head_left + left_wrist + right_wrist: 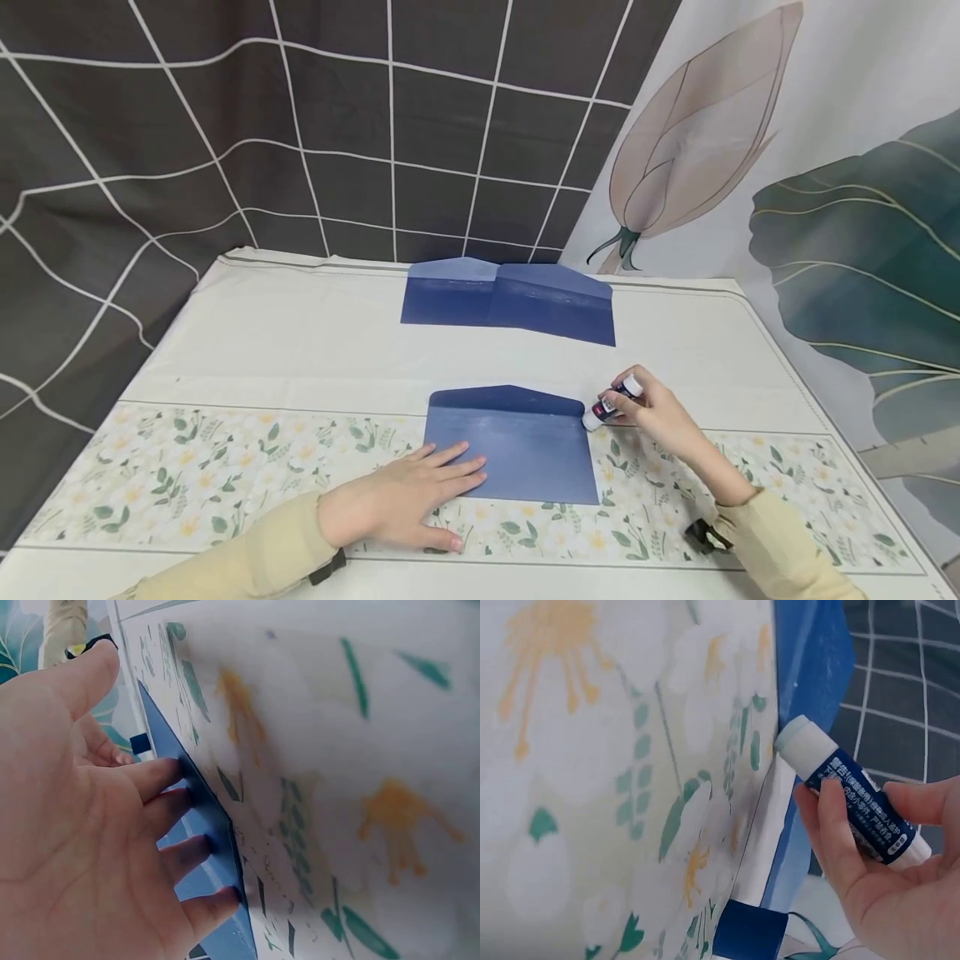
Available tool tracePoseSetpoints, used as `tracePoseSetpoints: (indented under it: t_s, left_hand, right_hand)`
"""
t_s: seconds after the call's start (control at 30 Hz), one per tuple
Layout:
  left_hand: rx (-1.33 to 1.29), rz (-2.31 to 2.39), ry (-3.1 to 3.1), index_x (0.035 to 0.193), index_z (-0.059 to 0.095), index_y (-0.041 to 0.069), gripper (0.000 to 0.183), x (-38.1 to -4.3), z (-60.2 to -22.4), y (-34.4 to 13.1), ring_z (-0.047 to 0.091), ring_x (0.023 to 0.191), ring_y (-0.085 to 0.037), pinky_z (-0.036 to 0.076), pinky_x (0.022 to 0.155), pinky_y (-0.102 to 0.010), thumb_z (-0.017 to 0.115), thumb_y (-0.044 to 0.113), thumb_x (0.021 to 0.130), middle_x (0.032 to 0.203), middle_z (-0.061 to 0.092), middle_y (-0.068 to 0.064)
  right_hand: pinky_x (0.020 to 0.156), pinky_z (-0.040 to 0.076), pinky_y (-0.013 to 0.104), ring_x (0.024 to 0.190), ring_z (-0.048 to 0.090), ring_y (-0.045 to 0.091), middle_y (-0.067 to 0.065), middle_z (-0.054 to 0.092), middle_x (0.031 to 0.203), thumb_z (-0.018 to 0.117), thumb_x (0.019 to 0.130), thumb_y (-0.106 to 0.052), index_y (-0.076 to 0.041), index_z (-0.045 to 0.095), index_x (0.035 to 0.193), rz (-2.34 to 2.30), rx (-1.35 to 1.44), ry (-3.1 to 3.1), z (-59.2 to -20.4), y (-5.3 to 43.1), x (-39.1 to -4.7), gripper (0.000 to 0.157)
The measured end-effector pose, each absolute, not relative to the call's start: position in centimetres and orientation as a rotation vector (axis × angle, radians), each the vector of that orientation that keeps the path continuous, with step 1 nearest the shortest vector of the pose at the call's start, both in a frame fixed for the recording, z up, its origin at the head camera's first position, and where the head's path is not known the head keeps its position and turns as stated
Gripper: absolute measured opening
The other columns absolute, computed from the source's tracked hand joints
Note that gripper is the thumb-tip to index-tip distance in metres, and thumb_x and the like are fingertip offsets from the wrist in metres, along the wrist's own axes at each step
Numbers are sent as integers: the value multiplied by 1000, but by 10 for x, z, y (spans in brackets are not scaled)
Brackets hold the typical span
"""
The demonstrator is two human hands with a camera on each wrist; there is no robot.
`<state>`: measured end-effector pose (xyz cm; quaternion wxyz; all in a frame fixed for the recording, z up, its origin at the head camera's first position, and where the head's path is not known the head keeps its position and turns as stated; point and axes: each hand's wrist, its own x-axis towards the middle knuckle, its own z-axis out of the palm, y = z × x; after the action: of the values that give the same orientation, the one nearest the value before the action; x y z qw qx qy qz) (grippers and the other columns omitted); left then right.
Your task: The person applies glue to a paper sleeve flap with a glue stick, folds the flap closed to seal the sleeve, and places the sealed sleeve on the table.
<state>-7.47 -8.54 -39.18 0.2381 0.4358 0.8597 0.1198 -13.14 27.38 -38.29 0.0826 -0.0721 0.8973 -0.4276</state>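
A blue envelope (pixel 517 462) lies on the flowered cloth with its darker flap (pixel 510 398) unfolded toward the far side. My left hand (pixel 412 496) rests flat with spread fingers, the fingertips on the envelope's left part; in the left wrist view the fingers (pixel 196 851) lie over its edge. My right hand (pixel 656 412) grips a glue stick (pixel 617 402), dark blue with white ends, between thumb and fingers. The glue stick is tilted, its lower white end right at the envelope's upper right corner. In the right wrist view the glue stick (pixel 866 799) shows white lettering.
Two more blue envelopes (pixel 450 302) (pixel 555 304) lie overlapping near the table's far edge, flaps unfolded. The white tablecloth (pixel 300 333) has a flowered band across its front. A dark gridded curtain (pixel 337 108) and a leaf-printed curtain (pixel 697 125) hang behind.
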Motion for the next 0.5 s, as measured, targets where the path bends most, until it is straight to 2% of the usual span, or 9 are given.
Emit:
tracePoseSetpoints:
  t_s: [0.1, 0.2, 0.33, 0.4, 0.43, 0.5]
  left_hand:
    - [1193, 333, 2357, 152, 29, 21, 74, -74, -392, -85, 12, 150, -19, 19, 119, -50, 50, 57, 92, 161, 19, 7]
    - [1203, 330, 2365, 152, 30, 20, 74, -74, -393, -85, 12, 150, -19, 20, 119, -51, 50, 57, 92, 161, 20, 7]
    - [1203, 304, 2383, 151, 32, 20, 72, -76, -392, -83, 16, 150, -20, 23, 118, -50, 50, 58, 92, 160, 22, 7]
    - [1202, 285, 2392, 150, 34, 21, 70, -78, -391, -82, 18, 149, -21, 25, 118, -49, 50, 58, 92, 159, 25, 8]
    - [1206, 273, 2400, 150, 35, 22, 69, -80, -390, -81, 20, 148, -21, 26, 117, -49, 49, 58, 92, 158, 26, 8]
    - [1217, 261, 2407, 148, 37, 22, 65, -83, -390, -80, 24, 147, -21, 28, 116, -48, 48, 56, 94, 157, 30, 8]
  right_hand:
    - [74, 59, 31, 76, 74, 25, 25, 70, 101, 54, 99, -22, 4, 46, 114, -1357, -178, 2616, -379, 279, -134, 31]
    - [74, 57, 25, 73, 73, 18, 9, 74, 89, 53, 99, -23, 6, 48, 115, -1466, -109, 2585, -371, 282, -136, 33]
    - [69, 58, 23, 71, 70, 9, -11, 69, 80, 54, 99, -19, -7, 59, 104, -1722, -69, 2481, -368, 286, -139, 14]
    - [65, 57, 23, 70, 66, 6, -13, 65, 78, 54, 99, -19, -17, 60, 95, -1814, -72, 2423, -370, 286, -140, 8]
    - [63, 56, 23, 69, 63, 5, -12, 63, 76, 54, 99, -19, -22, 60, 90, -1842, -72, 2400, -371, 285, -141, 10]
    - [61, 53, 21, 67, 58, 6, -10, 59, 74, 53, 99, -20, -23, 60, 88, -1883, -65, 2342, -371, 284, -143, 13]
